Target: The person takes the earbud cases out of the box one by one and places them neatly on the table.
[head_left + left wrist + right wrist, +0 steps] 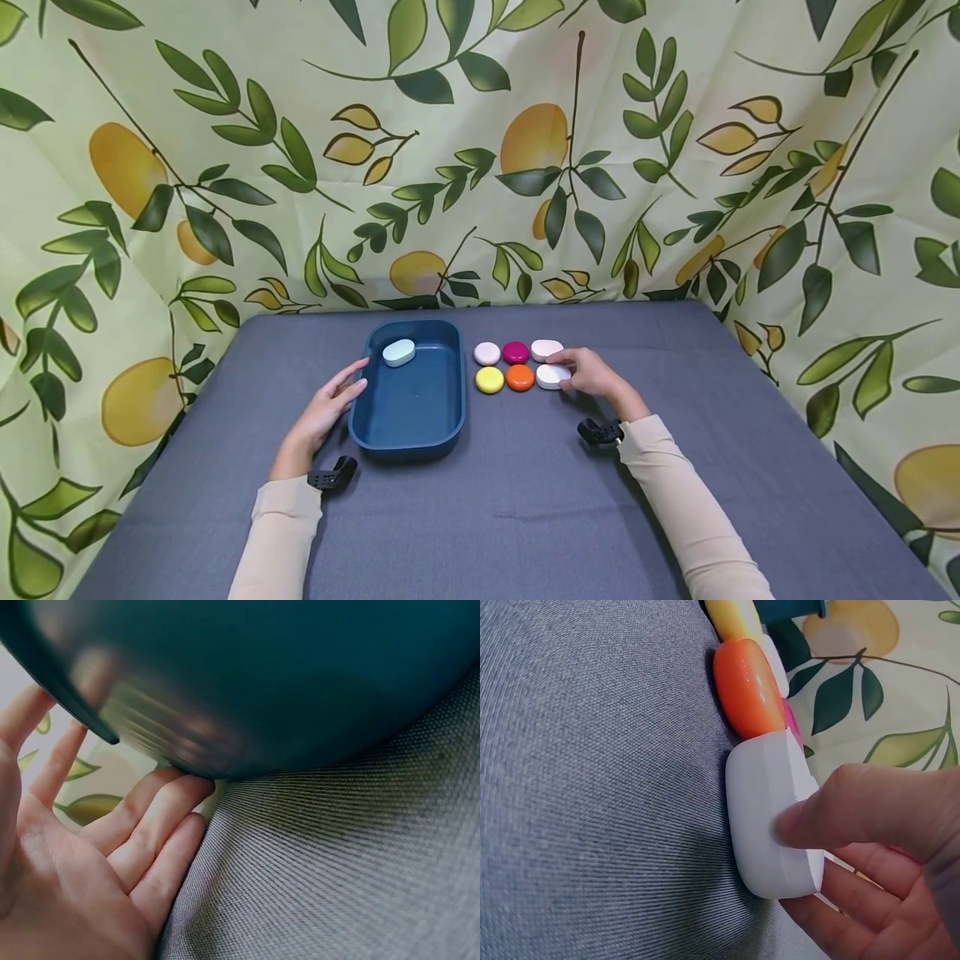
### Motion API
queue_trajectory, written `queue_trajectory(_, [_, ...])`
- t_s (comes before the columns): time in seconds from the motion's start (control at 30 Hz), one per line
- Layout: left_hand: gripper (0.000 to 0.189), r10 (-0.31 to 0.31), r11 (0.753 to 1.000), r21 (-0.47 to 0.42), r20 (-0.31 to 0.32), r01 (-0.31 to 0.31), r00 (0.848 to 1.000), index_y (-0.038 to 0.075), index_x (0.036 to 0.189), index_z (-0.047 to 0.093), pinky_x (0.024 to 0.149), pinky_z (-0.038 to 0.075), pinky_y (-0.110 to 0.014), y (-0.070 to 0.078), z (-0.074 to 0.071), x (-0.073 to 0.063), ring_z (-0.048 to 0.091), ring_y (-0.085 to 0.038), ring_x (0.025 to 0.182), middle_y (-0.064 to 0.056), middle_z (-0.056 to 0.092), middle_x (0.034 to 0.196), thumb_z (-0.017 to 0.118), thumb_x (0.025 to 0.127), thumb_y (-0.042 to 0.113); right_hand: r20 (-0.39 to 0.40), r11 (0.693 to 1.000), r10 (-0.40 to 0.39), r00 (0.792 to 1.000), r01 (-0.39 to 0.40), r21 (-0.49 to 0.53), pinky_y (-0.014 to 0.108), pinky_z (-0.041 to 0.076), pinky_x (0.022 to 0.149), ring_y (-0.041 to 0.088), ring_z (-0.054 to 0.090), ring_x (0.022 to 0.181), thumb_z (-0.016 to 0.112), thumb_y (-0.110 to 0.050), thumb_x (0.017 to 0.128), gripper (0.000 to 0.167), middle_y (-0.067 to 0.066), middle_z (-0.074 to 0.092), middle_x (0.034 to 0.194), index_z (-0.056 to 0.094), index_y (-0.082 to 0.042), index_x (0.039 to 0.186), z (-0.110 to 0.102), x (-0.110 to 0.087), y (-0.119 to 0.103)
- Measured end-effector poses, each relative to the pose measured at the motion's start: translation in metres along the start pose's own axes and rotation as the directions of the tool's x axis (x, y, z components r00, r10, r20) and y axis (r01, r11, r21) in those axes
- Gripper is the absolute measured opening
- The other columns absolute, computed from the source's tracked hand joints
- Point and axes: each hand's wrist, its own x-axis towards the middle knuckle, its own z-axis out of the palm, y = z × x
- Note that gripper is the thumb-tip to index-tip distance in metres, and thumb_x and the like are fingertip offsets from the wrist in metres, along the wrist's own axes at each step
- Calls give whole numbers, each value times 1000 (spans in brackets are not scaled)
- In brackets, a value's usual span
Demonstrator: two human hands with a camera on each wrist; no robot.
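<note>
My right hand (592,372) pinches a white, soap-like oval piece (765,817) at the near right end of a small group. Its thumb (799,825) presses the near side, while the other fingers lie behind and partly hidden. Just beyond is a pale pink oval piece (546,350). To the left sit an orange round piece (520,377), a yellow one (490,380), a magenta one (515,352) and a pale pink round one (487,353). My left hand (326,414) touches the left rim of a dark blue tray (408,437), fingers loosely extended.
A pale mint oval piece (399,352) lies inside the tray near its back left corner. Grey cloth covers the table (510,517). A leaf-patterned curtain (450,167) hangs behind it and along both sides.
</note>
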Motion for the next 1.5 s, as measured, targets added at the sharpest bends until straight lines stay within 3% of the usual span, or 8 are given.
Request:
queue_trajectory(0.37, [57, 6, 1000, 0, 0, -6, 1000, 17, 152, 27, 119, 24, -56, 1, -1, 0, 31, -37, 144, -20, 28, 158, 47, 102, 34, -84, 999, -44, 996, 44, -4, 50, 49, 97, 40, 63, 107, 73, -1, 77, 40, 27, 68, 114, 64, 10, 114, -3, -2, -21])
queue_trajectory(0.53, [56, 4, 1000, -6, -1, -4, 1000, 17, 152, 28, 119, 24, -56, 0, -1, 0, 32, -37, 143, -21, 29, 158, 46, 102, 33, -114, 996, -50, 992, 58, 70, 50, 49, 98, 42, 64, 108, 72, -3, 79, 41, 30, 67, 114, 62, 13, 116, 1, -2, -36])
queue_trajectory(0.7, [58, 14, 1000, -5, -1, -14, 1000, 17, 152, 28, 118, 26, -55, 0, 0, 1, 33, -37, 142, -21, 31, 157, 47, 101, 36, -96, 993, -46, 994, 56, 108, 49, 49, 99, 41, 63, 110, 71, -8, 81, 41, 29, 66, 117, 63, 11, 117, 7, 0, -51])
queue_trajectory(0.8, [58, 21, 1000, 9, -5, -20, 1000, 17, 152, 28, 114, 35, -46, -1, 0, 1, 37, -35, 140, -21, 34, 155, 47, 101, 37, -78, 990, -50, 996, 59, 128, 49, 50, 99, 40, 63, 111, 71, -8, 83, 40, 28, 66, 118, 63, 10, 117, 11, 2, -60])
queue_trajectory(0.9, [58, 25, 999, 21, -10, -25, 1000, 17, 152, 29, 103, 43, -27, -3, 0, 1, 39, -31, 137, -20, 37, 154, 48, 101, 38, -62, 984, -62, 996, 71, 161, 48, 51, 97, 41, 63, 109, 71, -6, 83, 38, 29, 66, 116, 63, 10, 116, 16, 5, -69])
queue_trajectory(1.03, [59, 29, 999, 18, -8, -28, 1000, 17, 152, 29, 88, 44, -12, -5, 0, 2, 41, -31, 136, -20, 37, 154, 48, 101, 38, -44, 980, -100, 994, 106, 171, 46, 52, 95, 39, 65, 107, 69, -7, 84, 36, 28, 67, 114, 63, 11, 115, 22, 13, -83])
queue_trajectory(1.3, [60, 25, 999, 21, -9, -25, 1000, 17, 152, 29, 95, 44, -19, -5, 0, 1, 39, -32, 138, -20, 37, 154, 48, 100, 40, -12, 976, -129, 992, 129, 178, 39, 54, 94, 31, 66, 104, 71, -10, 85, 36, 22, 69, 114, 64, 6, 116, 37, 34, -115])
queue_trajectory(1.5, [59, 27, 1000, 11, -6, -27, 1000, 17, 152, 29, 90, 44, -14, -5, 0, 1, 41, -30, 136, -20, 37, 154, 48, 100, 39, -14, 965, -163, 987, 163, 205, 34, 56, 90, 30, 67, 103, 70, -10, 86, 35, 21, 70, 114, 65, 5, 117, 48, 52, -137])
